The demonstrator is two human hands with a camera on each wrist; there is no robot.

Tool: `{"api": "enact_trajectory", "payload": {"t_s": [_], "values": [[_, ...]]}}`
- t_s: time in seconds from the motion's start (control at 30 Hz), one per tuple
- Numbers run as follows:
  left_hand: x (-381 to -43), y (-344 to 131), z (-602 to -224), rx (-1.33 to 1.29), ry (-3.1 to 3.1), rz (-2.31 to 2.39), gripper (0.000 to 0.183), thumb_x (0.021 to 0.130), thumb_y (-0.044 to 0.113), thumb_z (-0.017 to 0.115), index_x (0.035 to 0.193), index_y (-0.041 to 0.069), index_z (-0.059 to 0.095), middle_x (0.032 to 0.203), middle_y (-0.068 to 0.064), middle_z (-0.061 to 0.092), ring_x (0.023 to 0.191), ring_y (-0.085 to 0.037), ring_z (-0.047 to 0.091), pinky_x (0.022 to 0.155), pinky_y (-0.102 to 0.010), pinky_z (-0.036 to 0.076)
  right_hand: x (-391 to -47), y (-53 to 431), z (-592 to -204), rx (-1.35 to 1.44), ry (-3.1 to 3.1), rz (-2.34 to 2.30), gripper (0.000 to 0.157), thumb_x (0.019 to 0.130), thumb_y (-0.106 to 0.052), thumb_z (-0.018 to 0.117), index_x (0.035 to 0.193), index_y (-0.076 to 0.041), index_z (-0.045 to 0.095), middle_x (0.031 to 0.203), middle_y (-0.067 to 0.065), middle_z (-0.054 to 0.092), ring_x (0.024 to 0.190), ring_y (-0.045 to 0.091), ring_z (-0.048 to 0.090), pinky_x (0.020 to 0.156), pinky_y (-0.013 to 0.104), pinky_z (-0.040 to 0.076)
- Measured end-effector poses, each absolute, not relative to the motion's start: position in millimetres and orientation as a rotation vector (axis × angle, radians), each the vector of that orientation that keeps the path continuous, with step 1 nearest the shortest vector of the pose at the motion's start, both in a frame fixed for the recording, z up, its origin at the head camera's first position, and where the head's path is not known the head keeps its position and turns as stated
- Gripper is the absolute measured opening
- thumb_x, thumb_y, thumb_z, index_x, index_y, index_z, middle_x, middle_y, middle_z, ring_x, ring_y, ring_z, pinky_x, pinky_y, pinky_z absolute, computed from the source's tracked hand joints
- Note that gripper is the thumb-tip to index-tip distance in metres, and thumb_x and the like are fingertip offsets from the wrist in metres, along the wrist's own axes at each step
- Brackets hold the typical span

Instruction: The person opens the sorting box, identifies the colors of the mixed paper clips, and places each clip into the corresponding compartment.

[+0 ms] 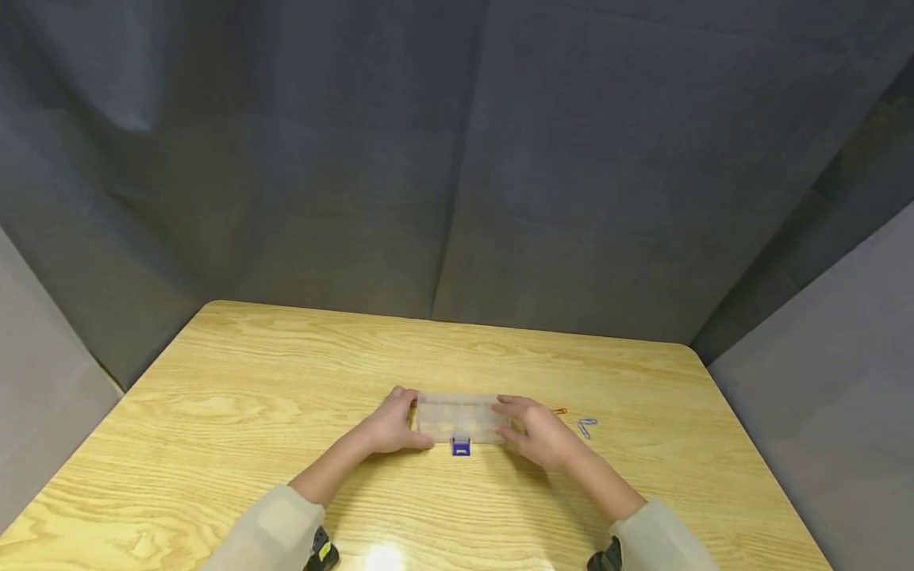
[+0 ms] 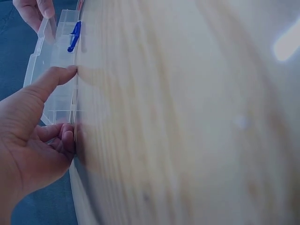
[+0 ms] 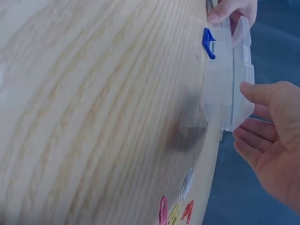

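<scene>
A clear plastic box (image 1: 448, 419) with a blue latch (image 1: 461, 446) lies on the wooden table between both hands. Its lid (image 3: 240, 75) stands partly raised and tilted in the right wrist view, the latch hanging loose at the front. My left hand (image 1: 391, 422) grips the box's left end, thumb along the front side and fingers curled behind the end. At the other end, my right hand (image 1: 540, 432) holds the lid, with the thumb on its near edge and the fingers at its end. Those fingertips are partly hidden behind the plastic.
Right of the box lie several paper clips: a pale blue paper clip (image 3: 186, 183), a pink paper clip (image 3: 162, 211), a yellow paper clip (image 3: 174, 214) and a red paper clip (image 3: 187, 212). A dark curtain (image 1: 457, 174) hangs behind the far edge of the table (image 1: 286, 357).
</scene>
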State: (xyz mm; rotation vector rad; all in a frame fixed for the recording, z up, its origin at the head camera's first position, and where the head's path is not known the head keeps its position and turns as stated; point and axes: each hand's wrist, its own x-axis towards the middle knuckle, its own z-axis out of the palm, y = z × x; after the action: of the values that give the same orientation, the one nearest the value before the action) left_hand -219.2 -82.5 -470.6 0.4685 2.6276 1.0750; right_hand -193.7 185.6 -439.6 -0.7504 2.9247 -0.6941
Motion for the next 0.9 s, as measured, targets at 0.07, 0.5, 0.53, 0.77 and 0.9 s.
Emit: {"api": "enact_trajectory", "payload": {"t_s": [0.07,0.5,0.53,0.77,0.9], "values": [[-219.4,-82.8,-470.8,0.466,2.626,1.077,0.08,0.071,0.032,0.08,0.131,-0.005,0.042,0.114,-0.012,0.045,0.097,-0.021,0.048,0.088,-0.04,0.044,-193.5,185.5,-439.4,-0.727,2.919,-0.737,0.038,0.092,-0.022,0.059,0.126,-0.005,0.058,0.136,0.015,0.051,0.126,0.034,0.047,0.099,0.048,0.041],[-219.2,-82.6,-472.2,0.472,2.624,1.084,0.079,0.069,0.03,0.08,0.129,-0.006,0.043,0.109,-0.011,0.045,0.091,-0.019,0.047,0.084,-0.038,0.044,-196.5,186.2,-444.1,-0.461,2.817,-1.164,0.034,0.092,-0.026,0.06,0.121,-0.009,0.062,0.134,0.011,0.054,0.128,0.032,0.046,0.102,0.049,0.038],[-219.0,-82.8,-472.0,0.472,2.624,1.083,0.078,0.069,0.03,0.08,0.128,-0.006,0.043,0.109,-0.011,0.045,0.091,-0.019,0.047,0.083,-0.038,0.044,-197.5,186.1,-444.7,-0.446,2.81,-1.197,0.034,0.092,-0.027,0.06,0.121,-0.009,0.062,0.133,0.011,0.055,0.127,0.032,0.046,0.102,0.049,0.038],[-217.8,-83.5,-471.8,0.46,2.626,1.076,0.078,0.07,0.03,0.08,0.128,-0.007,0.042,0.112,-0.013,0.046,0.096,-0.021,0.048,0.087,-0.039,0.044,-203.3,186.8,-449.7,-0.337,2.698,-1.421,0.038,0.091,-0.033,0.06,0.121,-0.01,0.062,0.132,0.008,0.055,0.127,0.029,0.047,0.103,0.046,0.039],[-218.3,-83.7,-472.4,0.458,2.622,1.085,0.079,0.071,0.03,0.08,0.129,-0.007,0.042,0.115,-0.013,0.045,0.101,-0.022,0.048,0.09,-0.041,0.043,-205.8,186.7,-452.0,-0.276,2.645,-1.516,0.041,0.09,-0.038,0.06,0.122,-0.013,0.062,0.132,0.008,0.055,0.125,0.029,0.048,0.101,0.044,0.041]]}}
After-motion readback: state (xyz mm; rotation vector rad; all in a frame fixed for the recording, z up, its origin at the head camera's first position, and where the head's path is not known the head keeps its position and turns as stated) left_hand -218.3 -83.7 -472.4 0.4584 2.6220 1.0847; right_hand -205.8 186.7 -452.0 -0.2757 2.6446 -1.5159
